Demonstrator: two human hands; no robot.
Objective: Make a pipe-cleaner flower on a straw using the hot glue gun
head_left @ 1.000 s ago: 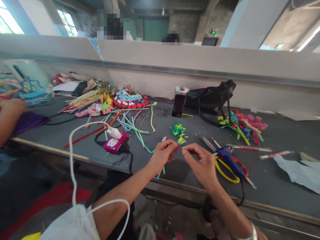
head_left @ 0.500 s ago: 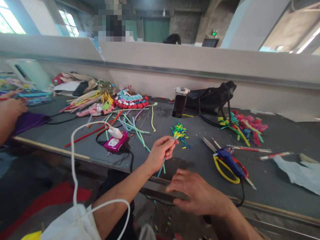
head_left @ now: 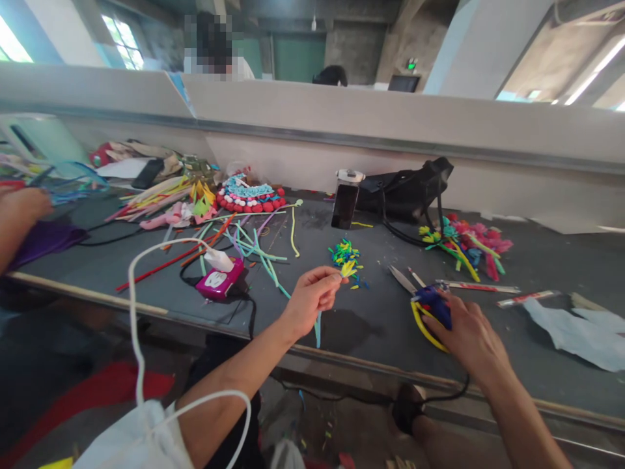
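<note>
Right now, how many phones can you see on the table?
2. One phone stands nearly upright beside the black bag; another phone lies by the white sheet on the left. Others may be hidden.

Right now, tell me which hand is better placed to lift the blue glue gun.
Likely the right hand: it is on the blue glue gun, while the left hand, farther off, pinches a yellow-tipped bundle.

Far on the dark-grey worktop [head_left: 381, 329], a slouched black handbag [head_left: 407, 192] lies beside a propped black phone [head_left: 344, 206]; far left stands a pale-green kettle [head_left: 53, 143]; near left, a boxy magenta socket [head_left: 221, 281].
</note>
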